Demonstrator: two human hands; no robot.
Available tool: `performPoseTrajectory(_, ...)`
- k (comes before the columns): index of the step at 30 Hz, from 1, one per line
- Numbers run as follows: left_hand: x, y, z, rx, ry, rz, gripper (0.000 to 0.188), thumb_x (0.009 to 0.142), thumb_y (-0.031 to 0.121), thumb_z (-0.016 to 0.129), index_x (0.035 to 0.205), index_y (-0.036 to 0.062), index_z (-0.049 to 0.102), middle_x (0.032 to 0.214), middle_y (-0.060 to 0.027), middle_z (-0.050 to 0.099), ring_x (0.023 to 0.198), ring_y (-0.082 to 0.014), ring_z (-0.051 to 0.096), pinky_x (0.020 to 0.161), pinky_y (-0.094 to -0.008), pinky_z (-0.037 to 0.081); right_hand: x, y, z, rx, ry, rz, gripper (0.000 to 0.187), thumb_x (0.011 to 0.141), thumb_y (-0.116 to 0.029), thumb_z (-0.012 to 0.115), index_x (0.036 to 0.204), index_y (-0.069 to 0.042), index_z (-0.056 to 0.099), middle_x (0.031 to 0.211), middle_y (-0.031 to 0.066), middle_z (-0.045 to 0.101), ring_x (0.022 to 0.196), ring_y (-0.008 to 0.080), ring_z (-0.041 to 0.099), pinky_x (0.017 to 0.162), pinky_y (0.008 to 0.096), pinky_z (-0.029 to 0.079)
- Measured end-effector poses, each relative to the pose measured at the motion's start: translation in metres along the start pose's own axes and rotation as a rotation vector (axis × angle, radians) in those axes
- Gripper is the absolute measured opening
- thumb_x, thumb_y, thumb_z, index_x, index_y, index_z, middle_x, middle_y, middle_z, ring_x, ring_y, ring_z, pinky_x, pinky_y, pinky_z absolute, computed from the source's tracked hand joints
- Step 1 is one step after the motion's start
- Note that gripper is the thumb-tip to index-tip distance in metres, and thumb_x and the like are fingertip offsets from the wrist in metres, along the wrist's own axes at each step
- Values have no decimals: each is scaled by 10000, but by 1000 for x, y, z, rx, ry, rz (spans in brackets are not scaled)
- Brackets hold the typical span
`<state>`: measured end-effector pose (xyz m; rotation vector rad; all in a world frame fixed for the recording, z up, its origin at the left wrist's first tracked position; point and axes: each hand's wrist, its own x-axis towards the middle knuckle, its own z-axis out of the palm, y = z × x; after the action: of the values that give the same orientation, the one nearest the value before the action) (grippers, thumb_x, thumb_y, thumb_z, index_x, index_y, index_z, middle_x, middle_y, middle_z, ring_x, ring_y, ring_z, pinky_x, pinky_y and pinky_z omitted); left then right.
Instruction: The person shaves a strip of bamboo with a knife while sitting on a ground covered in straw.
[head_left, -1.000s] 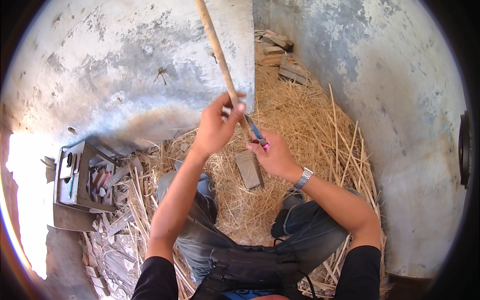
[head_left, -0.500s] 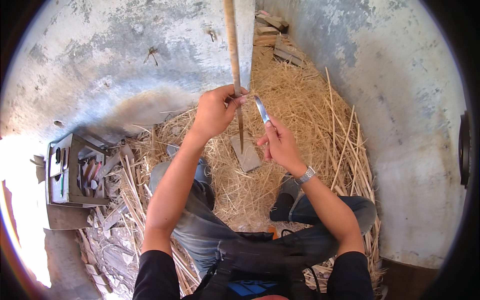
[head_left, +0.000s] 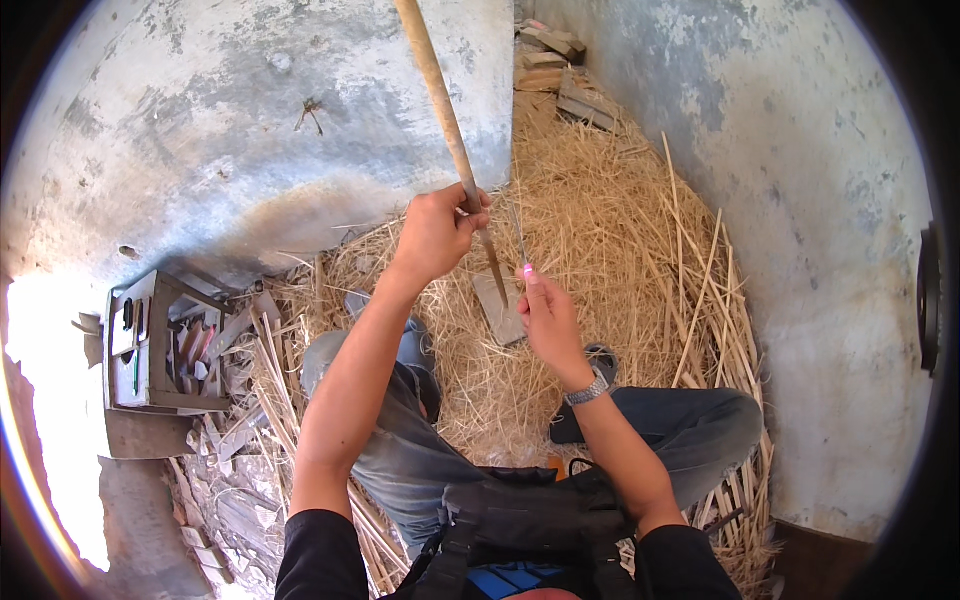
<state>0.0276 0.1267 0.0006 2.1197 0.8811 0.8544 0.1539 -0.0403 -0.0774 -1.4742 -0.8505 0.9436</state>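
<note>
My left hand (head_left: 434, 232) is closed round a long tan wooden stick (head_left: 440, 95), which looks like bamboo. The stick leans, its upper part running out of the top of view and its thin, darker lower end hanging below my fingers. To the right, my right hand (head_left: 550, 322) grips a small knife (head_left: 519, 238) with a bit of pink at its handle. The narrow blade points up and away, seen almost edge-on, and stands apart from the stick. Under the stick's lower end lies a flat grey slab (head_left: 505, 322) amid the shavings.
Pale shavings (head_left: 600, 220) cover the floor, with long thin strips (head_left: 715, 300) along the right wall. A small wooden stool-like box (head_left: 155, 345) holding tools and scraps stands at left. Wood blocks (head_left: 585, 100) lie at the far corner. Weathered walls (head_left: 300, 80) rise ahead and right.
The stick's upper end has tilted to the left and its lower end has swung right. My right hand has drawn lower with the knife, whose blade has turned from broadside to nearly edge-on.
</note>
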Motion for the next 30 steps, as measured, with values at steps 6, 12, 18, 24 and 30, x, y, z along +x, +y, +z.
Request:
performPoseTrajectory(6, 3, 4, 13, -6, -28, -46, 112, 820, 0, 752, 929, -11, 727, 740, -96, 742, 693, -141, 719, 635, -294, 541, 2, 33, 10, -117, -24, -24, 428, 1097, -359, 404, 965, -24, 635, 647, 2, 515, 574, 84, 473, 548, 269, 389)
performPoseTrajectory(12, 4, 8, 15, 98, 71, -38, 79, 784, -8, 771, 851, -12, 730, 739, -119, 740, 648, -153, 708, 623, -305, 546, 17, -48, -8, 267, 155, 29, 438, 1093, -375, 403, 897, -14, 555, 593, 61, 443, 520, 174, 450, 539, 367, 393)
performPoseTrajectory(18, 5, 16, 26, 70, 99, 2, 73, 782, -4, 771, 837, -9, 724, 722, -125, 733, 623, -157, 700, 606, -304, 539, 8, 30, 17, -283, 124, -371, 459, 1091, -374, 414, 850, 3, 515, 571, 85, 394, 521, 195, 446, 537, 410, 374)
performPoseTrajectory(24, 5, 9, 11, 126, 61, 8, 135, 786, 45, 803, 891, 5, 728, 736, -114, 739, 636, -146, 703, 598, -302, 530, 16, 25, 3, -111, -112, 66, 515, 1078, -419, 429, 786, -5, 520, 576, 80, 428, 537, 191, 444, 556, 396, 362)
performPoseTrajectory(30, 5, 26, -15, -53, 77, 44, 178, 856, 7, 743, 1022, -25, 689, 796, -117, 755, 749, -143, 741, 670, -286, 562, -2, -16, -3, 420, -291, 605, 486, 1075, -494, 399, 761, -128, 459, 555, -48, 341, 433, 74, 295, 402, 293, 245)
